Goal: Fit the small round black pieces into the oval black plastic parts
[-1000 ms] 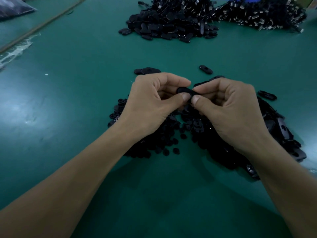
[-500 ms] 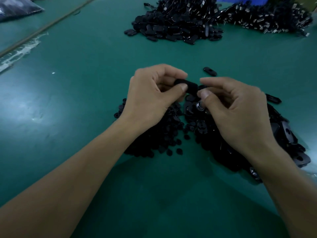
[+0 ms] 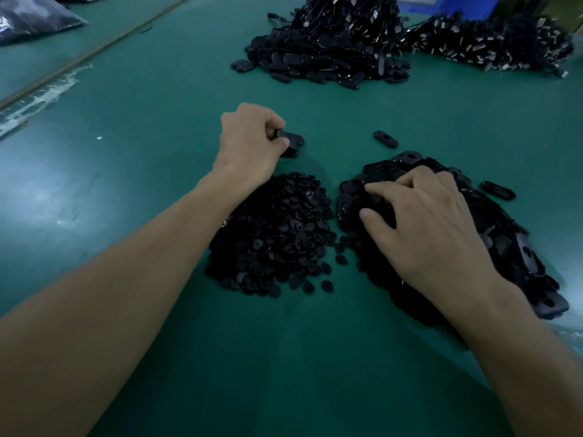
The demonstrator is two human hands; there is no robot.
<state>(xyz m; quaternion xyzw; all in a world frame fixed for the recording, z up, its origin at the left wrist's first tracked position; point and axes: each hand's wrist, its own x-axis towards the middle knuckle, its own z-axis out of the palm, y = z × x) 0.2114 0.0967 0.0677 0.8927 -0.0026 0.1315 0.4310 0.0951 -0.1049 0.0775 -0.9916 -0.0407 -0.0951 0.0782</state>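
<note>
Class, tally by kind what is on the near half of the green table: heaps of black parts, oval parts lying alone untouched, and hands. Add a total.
Heaps: 2, small round black pieces and oval black plastic parts.
Lone oval black plastic parts: 2, one beyond the heaps, one right of them.
Hands: 2, left hand and right hand.
Total: 6

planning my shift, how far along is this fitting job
Early. Done: seemingly just a small stack under the oval part the left hand pinches. In hand: right hand rests on the oval parts pile. Left: that pile and the round pieces pile are large.
</note>
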